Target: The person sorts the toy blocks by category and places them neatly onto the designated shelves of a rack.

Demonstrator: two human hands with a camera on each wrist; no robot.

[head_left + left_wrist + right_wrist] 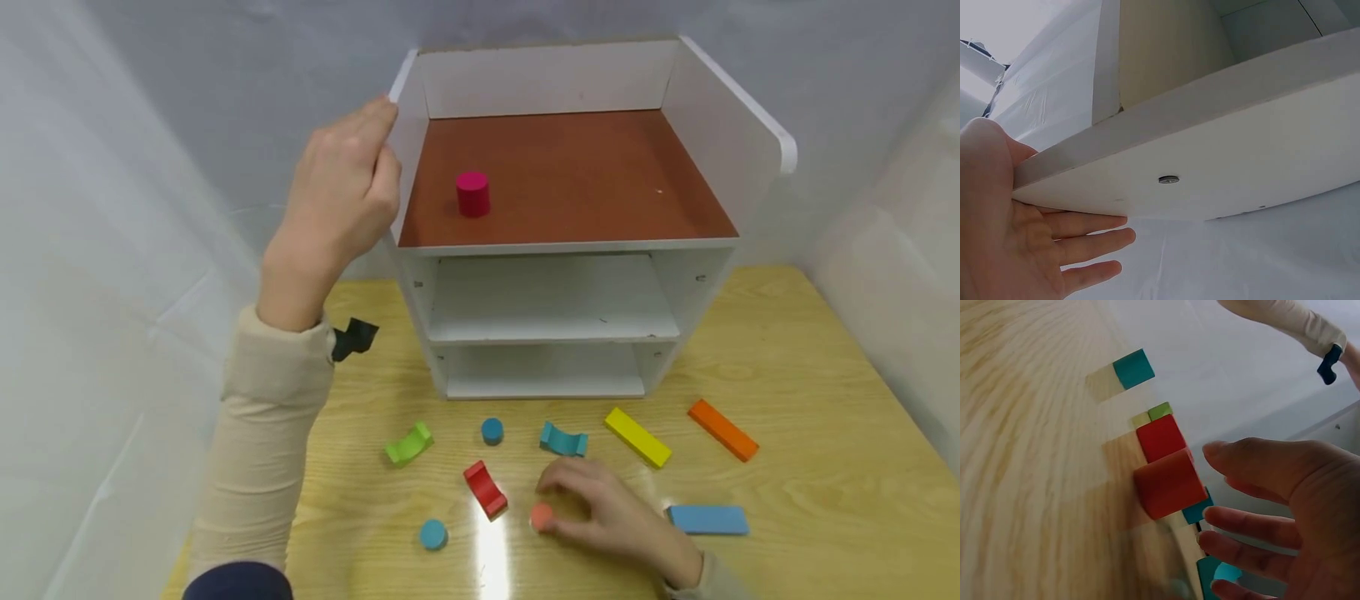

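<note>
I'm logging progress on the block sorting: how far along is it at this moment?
Done: only the magenta cylinder stands on the shelf unit, on its brown top tier. In hand: the right hand is at the orange cylinder on the table, fingers about it but apparently not yet closed; the left hand rests against the unit's side wall. Left: eight more blocks lie loose on the table.

A pale wooden table (pixel 825 467) fills the near ground, with a bright glare patch at its near edge. White sheeting (pixel 90 250) hangs creased on the left, right and far sides, closing in the table under soft, even light.
</note>
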